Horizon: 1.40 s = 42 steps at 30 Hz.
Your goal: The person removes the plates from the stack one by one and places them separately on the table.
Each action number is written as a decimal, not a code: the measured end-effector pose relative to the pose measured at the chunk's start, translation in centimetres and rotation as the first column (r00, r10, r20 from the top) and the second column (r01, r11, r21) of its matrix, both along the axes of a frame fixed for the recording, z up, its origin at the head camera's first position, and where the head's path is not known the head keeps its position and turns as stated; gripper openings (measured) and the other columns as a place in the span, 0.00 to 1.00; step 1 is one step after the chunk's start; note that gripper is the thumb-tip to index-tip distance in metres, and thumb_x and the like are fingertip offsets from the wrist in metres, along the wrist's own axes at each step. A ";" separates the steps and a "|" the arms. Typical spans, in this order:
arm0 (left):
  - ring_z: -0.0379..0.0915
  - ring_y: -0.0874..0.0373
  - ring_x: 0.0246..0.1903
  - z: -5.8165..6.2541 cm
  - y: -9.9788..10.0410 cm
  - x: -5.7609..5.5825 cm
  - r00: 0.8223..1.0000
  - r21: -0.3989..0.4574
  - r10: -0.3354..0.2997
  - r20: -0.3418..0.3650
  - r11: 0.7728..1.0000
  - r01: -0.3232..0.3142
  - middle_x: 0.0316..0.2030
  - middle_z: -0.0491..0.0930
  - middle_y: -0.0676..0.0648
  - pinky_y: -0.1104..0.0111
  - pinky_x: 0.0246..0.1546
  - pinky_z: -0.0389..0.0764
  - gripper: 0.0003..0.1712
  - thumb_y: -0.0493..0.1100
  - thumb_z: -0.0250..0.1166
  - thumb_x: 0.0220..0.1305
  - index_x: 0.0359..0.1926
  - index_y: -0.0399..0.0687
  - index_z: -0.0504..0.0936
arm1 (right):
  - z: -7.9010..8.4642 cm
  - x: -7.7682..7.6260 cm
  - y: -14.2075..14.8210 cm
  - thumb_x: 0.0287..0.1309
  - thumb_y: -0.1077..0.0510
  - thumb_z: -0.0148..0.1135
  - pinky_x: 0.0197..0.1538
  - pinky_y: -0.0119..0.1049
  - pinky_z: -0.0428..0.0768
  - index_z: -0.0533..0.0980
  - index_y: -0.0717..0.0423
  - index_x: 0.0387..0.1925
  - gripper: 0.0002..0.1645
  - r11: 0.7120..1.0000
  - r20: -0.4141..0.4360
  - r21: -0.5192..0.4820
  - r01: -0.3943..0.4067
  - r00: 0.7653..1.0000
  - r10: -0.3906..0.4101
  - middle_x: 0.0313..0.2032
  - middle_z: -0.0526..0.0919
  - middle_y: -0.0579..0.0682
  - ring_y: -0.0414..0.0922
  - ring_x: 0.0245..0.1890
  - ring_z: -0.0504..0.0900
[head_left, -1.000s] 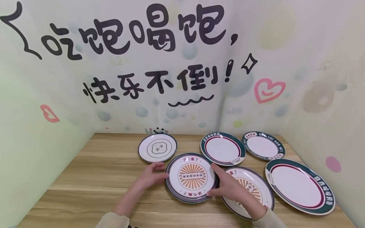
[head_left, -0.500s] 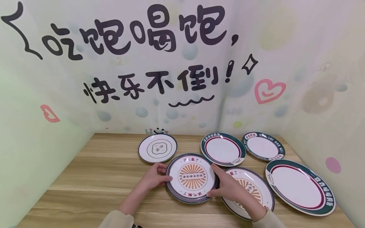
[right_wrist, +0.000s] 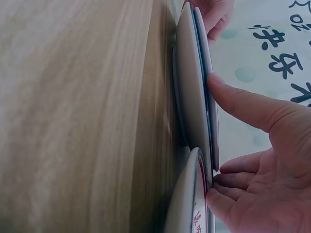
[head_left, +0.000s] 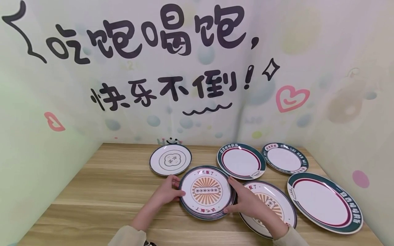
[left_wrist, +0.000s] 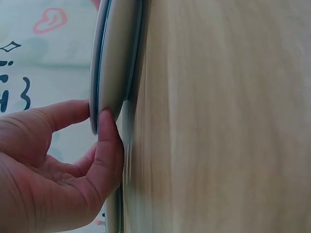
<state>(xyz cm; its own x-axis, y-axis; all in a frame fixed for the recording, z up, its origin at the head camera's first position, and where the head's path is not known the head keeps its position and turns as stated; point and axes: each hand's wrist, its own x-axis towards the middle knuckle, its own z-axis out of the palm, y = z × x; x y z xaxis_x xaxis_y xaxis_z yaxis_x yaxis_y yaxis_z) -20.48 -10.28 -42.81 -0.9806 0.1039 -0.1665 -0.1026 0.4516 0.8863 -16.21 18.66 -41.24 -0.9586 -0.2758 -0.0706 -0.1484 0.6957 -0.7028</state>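
A stack of round plates [head_left: 204,218] stands mid-table, topped by a white plate [head_left: 207,191] with an orange sunburst print. At its left rim my left hand [head_left: 166,194] pinches the upper plate between thumb and fingers; the left wrist view shows this hand [left_wrist: 63,165] with digits on both sides of the rim. My right hand [head_left: 246,202] touches the stack's right edge, thumb and fingers spread apart. In the right wrist view, that hand [right_wrist: 277,155] has its thumb against the upper rim and fingertips lower on the edge. Some fingers are hidden.
Another sunburst plate [head_left: 261,225] lies under the right forearm. Green-rimmed plates stand behind and right: one round plate [head_left: 241,162], a smaller one [head_left: 284,158] and a large oval [head_left: 321,201]. A white plate [head_left: 170,169] lies behind left. A wall [head_left: 184,133] closes the back.
My left hand has moved slightly right, and its thumb has come onto the rim of the top plate. The right hand and the other plates look unmoved.
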 end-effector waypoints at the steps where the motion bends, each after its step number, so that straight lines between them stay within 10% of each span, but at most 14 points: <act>1: 0.76 0.55 0.31 0.0 0.0 0.0 1.000 0.003 0.001 0.001 1.000 -0.001 0.43 0.76 0.37 0.66 0.29 0.86 0.29 0.28 0.72 0.51 0.53 0.32 0.70 | 0.0 0.0 0.0 0.40 0.51 0.82 0.75 0.60 0.58 0.56 0.64 0.75 0.65 1.000 -0.004 0.001 -0.003 1.000 0.003 0.76 0.56 0.64 0.64 0.75 0.56; 26: 0.80 0.57 0.32 0.3 -1.6 0.5 0.999 0.110 0.047 -0.004 0.993 -0.047 0.47 0.81 0.34 0.64 0.33 0.89 0.21 0.27 0.67 0.56 0.53 0.29 0.78 | -0.2 -0.2 -0.1 0.43 0.51 0.81 0.75 0.60 0.60 0.57 0.63 0.75 0.62 0.999 -0.010 0.049 0.001 1.000 -0.001 0.76 0.57 0.64 0.64 0.75 0.57; 42: 0.81 0.58 0.35 0.5 -3.0 1.1 0.998 0.313 0.048 0.042 0.948 -0.059 0.56 0.77 0.30 0.64 0.30 0.88 0.28 0.26 0.61 0.62 0.64 0.33 0.70 | -0.2 -0.2 -0.2 0.44 0.50 0.80 0.75 0.60 0.60 0.56 0.65 0.75 0.63 0.998 -0.012 0.059 0.000 1.000 0.001 0.75 0.57 0.66 0.64 0.75 0.58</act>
